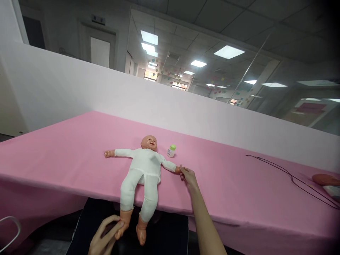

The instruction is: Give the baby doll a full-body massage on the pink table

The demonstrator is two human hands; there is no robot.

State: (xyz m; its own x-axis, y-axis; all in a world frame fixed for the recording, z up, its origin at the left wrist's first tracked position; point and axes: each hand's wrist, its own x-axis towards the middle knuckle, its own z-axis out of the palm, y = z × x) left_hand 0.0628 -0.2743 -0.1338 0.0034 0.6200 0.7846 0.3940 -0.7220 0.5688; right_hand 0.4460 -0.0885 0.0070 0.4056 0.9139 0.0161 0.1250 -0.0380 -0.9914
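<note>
A baby doll (pixel 145 163) with a bald head and a white cloth body lies on its back on the pink-covered table (pixel 225 177). Its legs hang over the front edge. My right hand (pixel 189 176) pinches the doll's small hand on the right side, that arm stretched outward. At the bottom, my left hand (pixel 105 235) grips the doll's foot on the left, with fingers and thumb around it. The doll's other foot dangles free beside it. Near the doll's head stands a small clear bottle (pixel 171 151) with a green cap, touched by neither hand.
A thin dark cable (pixel 288 171) runs across the right part of the table. At the right edge lies an orange-brown object (pixel 325 179), partly cut off. A low white wall (pixel 170 109) with glass above it borders the table's back. A white curved cord (pixel 17 226) shows at lower left.
</note>
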